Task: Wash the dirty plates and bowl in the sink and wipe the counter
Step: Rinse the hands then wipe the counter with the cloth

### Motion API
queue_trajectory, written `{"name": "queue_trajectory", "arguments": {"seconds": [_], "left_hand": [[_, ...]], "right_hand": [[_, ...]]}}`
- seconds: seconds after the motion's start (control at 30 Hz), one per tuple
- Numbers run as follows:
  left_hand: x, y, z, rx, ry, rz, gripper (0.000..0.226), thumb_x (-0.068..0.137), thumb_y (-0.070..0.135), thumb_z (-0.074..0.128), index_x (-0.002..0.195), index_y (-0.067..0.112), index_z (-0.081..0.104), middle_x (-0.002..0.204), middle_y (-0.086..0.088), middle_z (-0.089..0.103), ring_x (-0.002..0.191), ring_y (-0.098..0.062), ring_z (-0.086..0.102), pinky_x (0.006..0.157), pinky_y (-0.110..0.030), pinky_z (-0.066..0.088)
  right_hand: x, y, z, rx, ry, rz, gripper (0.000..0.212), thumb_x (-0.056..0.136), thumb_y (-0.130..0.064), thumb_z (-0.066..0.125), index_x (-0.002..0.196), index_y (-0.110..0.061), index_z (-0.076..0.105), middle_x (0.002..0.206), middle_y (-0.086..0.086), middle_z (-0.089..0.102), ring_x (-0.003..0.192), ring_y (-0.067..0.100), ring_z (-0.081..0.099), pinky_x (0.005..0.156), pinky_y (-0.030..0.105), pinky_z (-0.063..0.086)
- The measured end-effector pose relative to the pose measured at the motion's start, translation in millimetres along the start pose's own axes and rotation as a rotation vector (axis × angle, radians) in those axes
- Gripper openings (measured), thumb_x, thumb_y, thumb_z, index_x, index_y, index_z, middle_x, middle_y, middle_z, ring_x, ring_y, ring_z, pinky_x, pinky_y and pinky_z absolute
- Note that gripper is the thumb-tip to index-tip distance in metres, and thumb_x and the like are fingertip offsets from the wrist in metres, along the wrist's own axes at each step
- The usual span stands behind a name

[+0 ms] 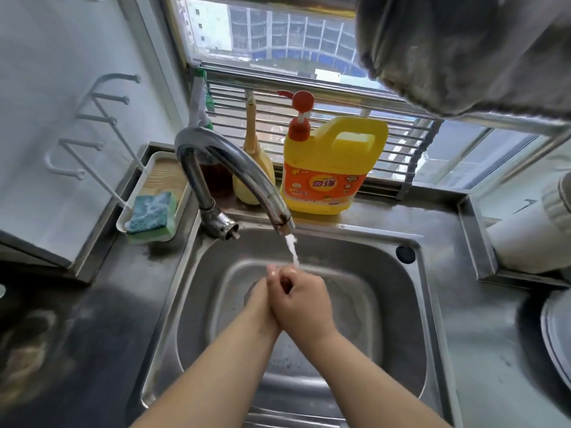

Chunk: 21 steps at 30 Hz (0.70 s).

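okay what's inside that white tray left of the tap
A blue-topped green sponge sits at the near end of the white tray; bare ribbed floor lies beyond. The faucet hides its far right corner.

I see the sink (411, 304) in the middle of the surface (117, 291). The detergent jug (327, 168) stands at the surface's back edge behind the tap (228, 168), the sponge (151, 214) in a tray (148, 168) at the back left corner.

A: What setting is shown?
B: A home kitchen: a stainless-steel sink (411, 304) at centre, with its curved tap (228, 168) running.
A: Supporting evidence?
B: Yellow dish-soap jug (327, 171) at 12 o'clock; scouring sponge (151, 216) in a tray (154, 159) at 10 o'clock; steel counter (102, 304) around.
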State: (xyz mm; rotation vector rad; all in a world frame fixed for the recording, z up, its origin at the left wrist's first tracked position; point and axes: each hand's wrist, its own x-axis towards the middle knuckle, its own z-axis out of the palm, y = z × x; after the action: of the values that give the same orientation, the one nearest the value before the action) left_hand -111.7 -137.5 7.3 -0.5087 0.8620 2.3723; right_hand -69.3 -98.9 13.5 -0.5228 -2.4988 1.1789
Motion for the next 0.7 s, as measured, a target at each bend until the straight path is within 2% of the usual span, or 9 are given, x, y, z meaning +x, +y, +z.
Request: {"name": "queue_trajectory", "arguments": {"seconds": [0.07,0.17,0.27,0.33,0.4,0.5,0.57,0.63,0.7], "left_hand": [[2.6,-9.9,-3.6,0.110,-0.041,-0.172,0.026,0.065,0.024,0.080,0.057,0.008,0.060,0.053,-0.001,0.049,0.051,-0.013,0.058,0.055,-0.020,0.051],[6.3,13.8,-6.7,0.433,0.025,-0.337,0.030,0.091,0.031,0.058,0.084,0.004,0.068,0.070,-0.011,0.068,0.063,-0.021,0.067,0.056,-0.028,0.051],[12.2,28.1,-7.5,0.453,-0.012,-0.353,0.050,0.097,0.046,0.042,0.082,0.005,0.067,0.076,-0.013,0.069,0.065,-0.022,0.065,0.058,-0.029,0.050],[17.2,42.9,-12.6,0.420,-0.035,-0.300,0.044,0.097,0.045,0.040,0.090,0.008,0.063,0.077,-0.012,0.067,0.064,-0.021,0.061,0.054,-0.027,0.045],[22.3,47.6,-24.1,0.414,-0.008,-0.317,0.033,0.098,0.043,0.040,0.107,0.017,0.058,0.085,-0.009,0.067,0.069,-0.019,0.060,0.055,-0.028,0.044],[17.8,38.5,-27.4,0.440,0.003,-0.512,0.041,0.097,0.054,0.033,0.117,0.026,0.056,0.106,-0.011,0.067,0.087,-0.026,0.063,0.072,-0.039,0.049],[13.1,36.9,-18.7,0.410,-0.012,-0.613,0.061,0.094,0.060,0.032,0.098,0.012,0.068,0.093,-0.014,0.070,0.078,-0.026,0.067,0.072,-0.036,0.049],[5.1,27.4,-8.9,0.349,-0.006,-0.584,0.068,0.086,0.065,0.049,0.059,0.006,0.071,0.061,-0.009,0.066,0.055,-0.019,0.066,0.062,-0.029,0.048],[-5.4,6.7,3.6,0.143,-0.072,-0.321,0.055,0.062,0.059,0.080,0.043,0.009,0.065,0.046,0.004,0.052,0.042,-0.008,0.054,0.053,-0.020,0.049]], "right_hand": [[8.9,2.5,-1.3,-0.058,-0.004,0.072,0.044,0.092,-0.049,0.033,0.055,-0.026,0.036,0.052,-0.002,0.051,0.053,0.018,0.050,0.054,0.029,0.034],[31.1,15.4,-2.3,0.092,-0.065,0.427,0.046,0.100,-0.043,0.034,0.062,-0.019,0.046,0.067,0.003,0.055,0.071,0.025,0.054,0.064,0.033,0.040],[37.7,32.8,-7.9,0.321,-0.226,0.828,0.052,0.094,-0.061,0.033,0.092,-0.018,0.061,0.079,0.008,0.062,0.061,0.023,0.056,0.048,0.030,0.046],[27.7,40.5,-20.1,0.482,-0.374,0.896,0.050,0.092,-0.060,0.042,0.102,-0.015,0.064,0.079,0.009,0.065,0.057,0.018,0.054,0.044,0.026,0.039],[17.0,40.6,-28.4,0.534,-0.375,0.769,0.033,0.094,-0.040,0.055,0.107,-0.012,0.065,0.085,0.007,0.068,0.061,0.014,0.055,0.047,0.026,0.042],[11.7,29.2,-27.7,0.190,-0.203,0.448,0.014,0.093,-0.031,0.057,0.102,-0.022,0.063,0.093,-0.003,0.066,0.080,0.014,0.061,0.066,0.030,0.050],[4.1,16.7,-18.7,-0.034,-0.223,0.169,0.023,0.090,-0.046,0.051,0.092,-0.026,0.063,0.090,-0.010,0.060,0.087,0.011,0.055,0.075,0.027,0.044],[-2.1,2.7,-11.1,-0.110,-0.208,0.010,0.034,0.085,-0.059,0.039,0.072,-0.031,0.053,0.073,-0.017,0.049,0.075,0.006,0.047,0.064,0.023,0.036],[-2.6,-2.2,-3.3,-0.111,-0.102,-0.058,0.038,0.084,-0.059,0.038,0.060,-0.031,0.038,0.062,-0.017,0.041,0.062,0.005,0.042,0.054,0.021,0.029]]}}
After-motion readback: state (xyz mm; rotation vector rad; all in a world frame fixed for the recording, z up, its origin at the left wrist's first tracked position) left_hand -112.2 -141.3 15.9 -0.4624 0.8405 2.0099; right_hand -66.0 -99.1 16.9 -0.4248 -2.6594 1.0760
